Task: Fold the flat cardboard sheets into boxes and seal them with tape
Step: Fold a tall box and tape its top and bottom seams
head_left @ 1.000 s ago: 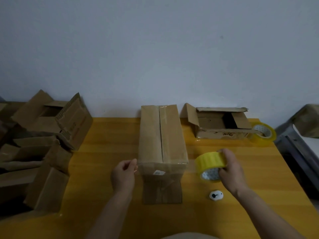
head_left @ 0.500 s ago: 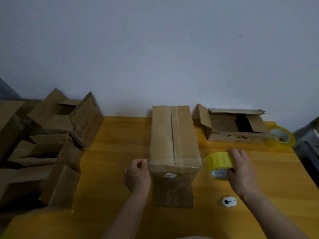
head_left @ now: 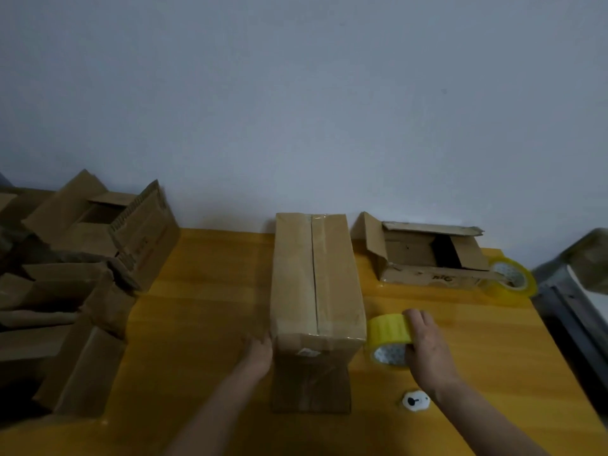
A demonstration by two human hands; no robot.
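A closed cardboard box [head_left: 316, 278] stands in the middle of the yellow table [head_left: 204, 291], its top seam running away from me with clear tape along it. My left hand [head_left: 258, 353] presses against the box's near left corner. My right hand [head_left: 427, 347] grips a yellow tape roll [head_left: 388, 334] just right of the box's near right corner. Tape seems to run across the box's near edge, but I cannot make it out clearly.
An open box [head_left: 431, 255] lies at the back right with a second tape roll [head_left: 511, 279] beside it. Several open and flattened boxes [head_left: 75, 278] are piled at the left. A small white object [head_left: 416, 401] lies near my right wrist. A grey metal frame [head_left: 572, 301] borders the right.
My left hand has moved right, from off the box's left side onto its near left corner. My right hand brought the tape roll closer to the box's right corner. The view shifted.
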